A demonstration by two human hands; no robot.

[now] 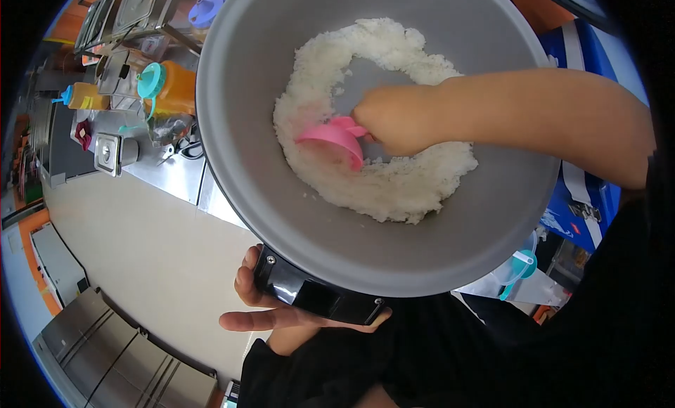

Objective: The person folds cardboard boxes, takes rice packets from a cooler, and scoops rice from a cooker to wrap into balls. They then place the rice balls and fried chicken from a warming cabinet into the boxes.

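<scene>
A large grey pot (239, 70) fills the middle of the view, tilted toward me, with a ring of white cooked rice (394, 190) inside it. My right hand (397, 118) reaches into the pot and grips a pink rice scoop (336, 137), whose blade is dug into the rice. My left hand (271, 308) is under the pot's near edge, gripping its black handle (320, 295), with the fingers showing below it.
To the left stands a steel counter (176, 172) with orange squeeze bottles (172, 88) with teal caps, metal trays (130, 7) and a small steel container (112, 153). Beige floor (140, 253) lies below. A blue box (587, 197) sits at the right.
</scene>
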